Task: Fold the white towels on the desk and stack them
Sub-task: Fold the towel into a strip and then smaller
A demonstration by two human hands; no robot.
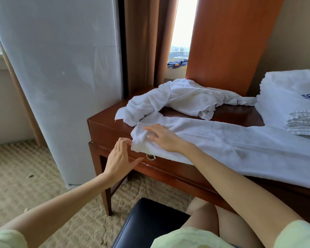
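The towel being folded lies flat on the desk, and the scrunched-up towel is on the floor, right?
Not quite. The head view shows the scrunched-up towel on the desk, behind the flat towel, not on the floor.

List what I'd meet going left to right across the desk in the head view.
left hand → right hand → stack of folded towels. Left out: the spread towel and the crumpled towel, since each spans too much of that width to be given a place.
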